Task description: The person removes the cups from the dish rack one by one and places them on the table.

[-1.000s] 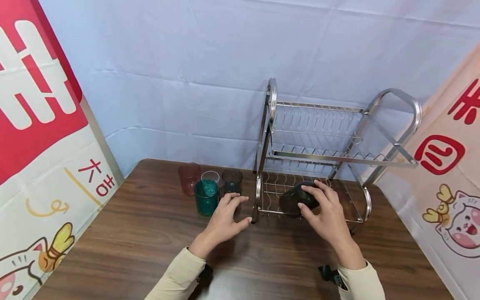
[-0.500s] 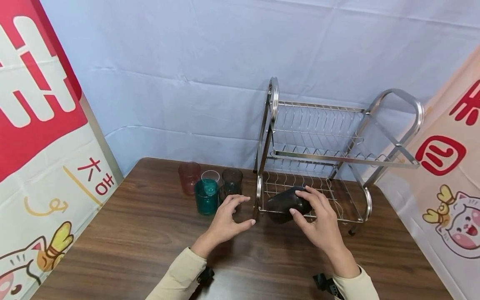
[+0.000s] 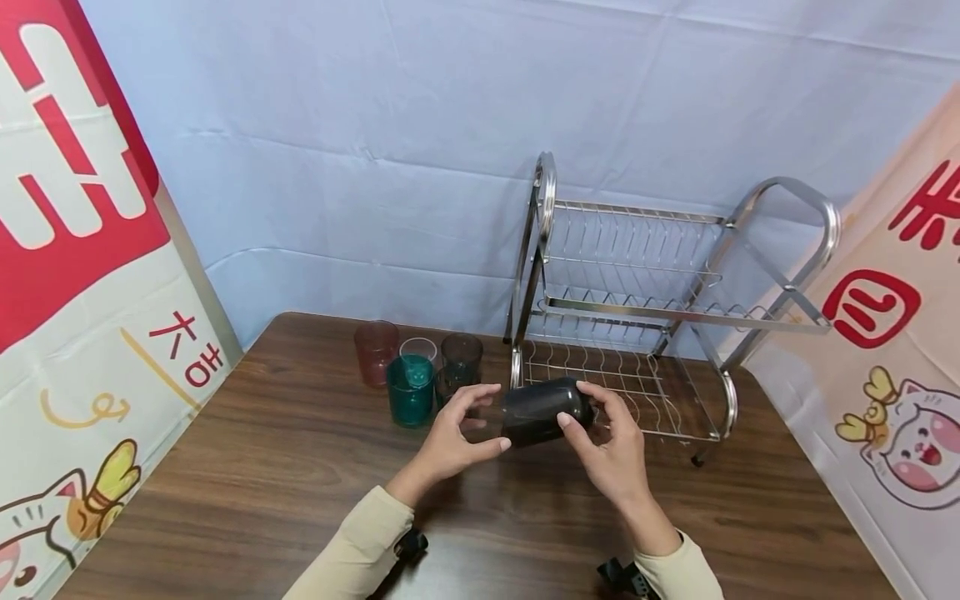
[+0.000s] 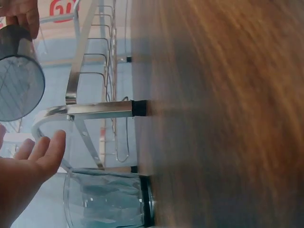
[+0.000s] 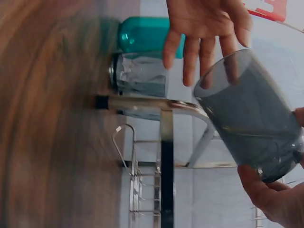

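A dark grey see-through tumbler (image 3: 543, 412) is held on its side above the table, its mouth toward the left. My right hand (image 3: 615, 450) grips it near the base, thumb in front and fingers behind. My left hand (image 3: 453, 437) is at the mouth end, thumb and fingers spread apart. In the right wrist view, the left fingers (image 5: 192, 59) are straight and show behind the tumbler's rim. The left wrist view shows the tumbler's round mouth (image 4: 21, 88) above the left fingertips.
A two-tier metal dish rack (image 3: 615, 317) stands just behind the tumbler. Left of it are a teal tumbler (image 3: 411, 404), a reddish one (image 3: 377, 354), a clear one (image 3: 417, 348) and dark ones (image 3: 462, 354). All stand on the wooden table (image 3: 270, 467).
My right hand has brought the tumbler left and toward me, out from the rack's lower tier, turning it nearly level. My left hand has stayed almost in place and now meets the tumbler's mouth end.
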Action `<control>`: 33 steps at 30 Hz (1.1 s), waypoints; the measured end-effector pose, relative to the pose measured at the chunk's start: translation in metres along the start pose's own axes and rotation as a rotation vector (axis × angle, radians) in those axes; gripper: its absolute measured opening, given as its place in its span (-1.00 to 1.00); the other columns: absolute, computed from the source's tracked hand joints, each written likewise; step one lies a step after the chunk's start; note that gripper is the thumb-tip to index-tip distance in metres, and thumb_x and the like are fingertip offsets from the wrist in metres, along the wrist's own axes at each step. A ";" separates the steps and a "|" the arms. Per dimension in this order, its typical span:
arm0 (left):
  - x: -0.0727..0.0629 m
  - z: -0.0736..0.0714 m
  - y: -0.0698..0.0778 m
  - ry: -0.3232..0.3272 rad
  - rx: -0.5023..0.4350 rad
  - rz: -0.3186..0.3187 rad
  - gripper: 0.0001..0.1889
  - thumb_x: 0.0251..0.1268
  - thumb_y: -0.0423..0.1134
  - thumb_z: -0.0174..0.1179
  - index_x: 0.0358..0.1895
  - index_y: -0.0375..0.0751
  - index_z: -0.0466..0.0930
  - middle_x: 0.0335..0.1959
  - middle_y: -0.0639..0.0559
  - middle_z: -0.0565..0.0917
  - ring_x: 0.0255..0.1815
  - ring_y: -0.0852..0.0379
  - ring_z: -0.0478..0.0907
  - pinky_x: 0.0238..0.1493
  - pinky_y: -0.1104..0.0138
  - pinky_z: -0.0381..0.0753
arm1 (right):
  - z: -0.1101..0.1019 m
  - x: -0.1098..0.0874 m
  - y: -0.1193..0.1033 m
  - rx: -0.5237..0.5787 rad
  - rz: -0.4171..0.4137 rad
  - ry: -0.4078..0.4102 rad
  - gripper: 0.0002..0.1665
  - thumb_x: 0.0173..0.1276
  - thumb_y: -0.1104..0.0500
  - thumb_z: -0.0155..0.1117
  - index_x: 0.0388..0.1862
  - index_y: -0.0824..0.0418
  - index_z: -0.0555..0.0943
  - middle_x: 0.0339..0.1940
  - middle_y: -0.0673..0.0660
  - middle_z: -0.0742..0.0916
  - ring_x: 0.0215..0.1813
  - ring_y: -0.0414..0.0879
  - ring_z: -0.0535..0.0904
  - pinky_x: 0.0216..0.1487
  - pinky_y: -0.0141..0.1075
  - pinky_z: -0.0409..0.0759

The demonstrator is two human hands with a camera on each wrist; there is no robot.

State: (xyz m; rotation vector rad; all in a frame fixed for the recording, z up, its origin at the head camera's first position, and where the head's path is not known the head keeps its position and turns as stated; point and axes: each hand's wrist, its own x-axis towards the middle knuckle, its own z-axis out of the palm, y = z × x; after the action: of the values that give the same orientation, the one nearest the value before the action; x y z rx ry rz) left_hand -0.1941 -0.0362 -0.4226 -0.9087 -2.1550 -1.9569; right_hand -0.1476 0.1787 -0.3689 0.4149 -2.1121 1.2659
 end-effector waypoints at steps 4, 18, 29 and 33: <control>0.000 0.000 0.012 0.001 -0.068 0.013 -0.31 0.00 -0.45 0.34 0.28 -0.30 0.31 0.21 -0.26 0.34 0.17 -0.23 0.33 -0.03 -0.10 0.43 | 0.003 -0.001 -0.005 0.119 0.084 -0.001 -0.52 0.05 0.54 0.28 0.02 0.52 0.47 -0.22 0.34 0.58 -0.26 -0.10 0.50 -0.41 -0.46 0.53; -0.001 0.008 0.012 0.027 -0.212 0.004 -0.29 -0.05 -0.53 0.30 0.25 -0.41 0.20 0.07 -0.27 0.39 0.02 -0.24 0.40 -0.12 -0.02 0.50 | 0.017 -0.012 0.025 0.353 0.277 -0.003 -0.53 0.19 0.49 0.22 0.12 0.39 0.44 0.00 0.23 0.51 -0.08 0.00 0.46 -0.23 -0.44 0.51; -0.004 -0.001 0.021 0.039 -0.178 0.054 -0.31 -0.08 -0.57 0.30 0.21 -0.49 0.21 0.04 -0.28 0.39 -0.04 -0.21 0.43 -0.15 0.06 0.54 | 0.012 -0.004 -0.008 0.284 0.267 -0.090 -0.45 0.15 0.56 0.20 0.15 0.51 0.34 0.05 0.34 0.48 0.00 -0.03 0.43 -0.19 -0.45 0.49; -0.009 -0.009 0.024 0.044 -0.149 0.074 -0.32 -0.10 -0.58 0.31 0.19 -0.47 0.25 0.03 -0.29 0.40 -0.06 -0.22 0.43 -0.17 0.04 0.54 | 0.009 -0.006 0.002 0.236 0.178 -0.140 -0.40 0.10 0.54 0.26 0.16 0.44 0.37 0.08 0.33 0.51 0.08 -0.07 0.43 -0.14 -0.41 0.50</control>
State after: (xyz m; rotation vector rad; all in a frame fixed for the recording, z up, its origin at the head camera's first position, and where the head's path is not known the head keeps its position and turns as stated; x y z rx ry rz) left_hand -0.1781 -0.0474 -0.4044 -0.9424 -1.9442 -2.1034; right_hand -0.1471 0.1712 -0.3774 0.4352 -2.1610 1.6417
